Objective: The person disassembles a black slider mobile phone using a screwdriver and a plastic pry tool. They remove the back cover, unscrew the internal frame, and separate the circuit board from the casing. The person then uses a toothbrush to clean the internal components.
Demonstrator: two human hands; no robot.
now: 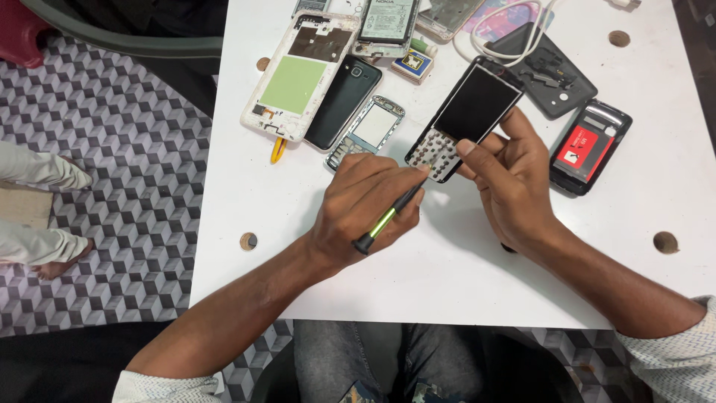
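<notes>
My right hand (514, 175) holds a keypad phone (464, 123) tilted up off the white table (447, 269), thumb across its lower face and fingers curled behind its right edge. My left hand (358, 213) is clenched around a thin tool (389, 216) with a black and green handle, its tip touching the bare key contacts at the phone's bottom end. The phone looks light and stiff, but I judge its dark screen and exposed keypad board fragile, so the long side edges seem the safest place to grip it. The smooth casing could slip under a push from the tool. Near it on the table lie a small phone frame (367, 133), a black phone (343, 101) and a red battery (582, 149).
</notes>
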